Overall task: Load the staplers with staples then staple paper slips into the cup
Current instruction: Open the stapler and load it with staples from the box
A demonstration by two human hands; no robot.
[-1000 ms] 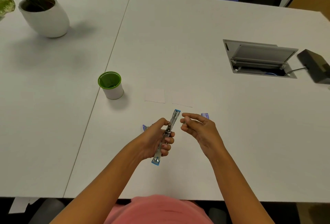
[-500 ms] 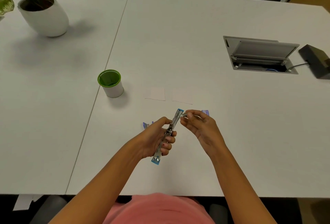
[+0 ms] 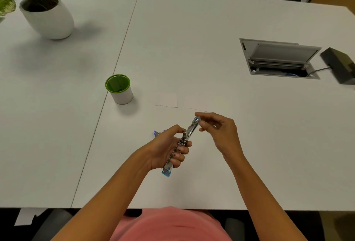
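The left hand curls its fingers round the middle of the opened stapler, thumb on top. The right hand pinches the stapler's far blue tip between thumb and forefinger; whether staples sit between them I cannot tell. 2 paper slips lie just beyond the fingertips. The cup stands beyond the left fingers, well to their left.
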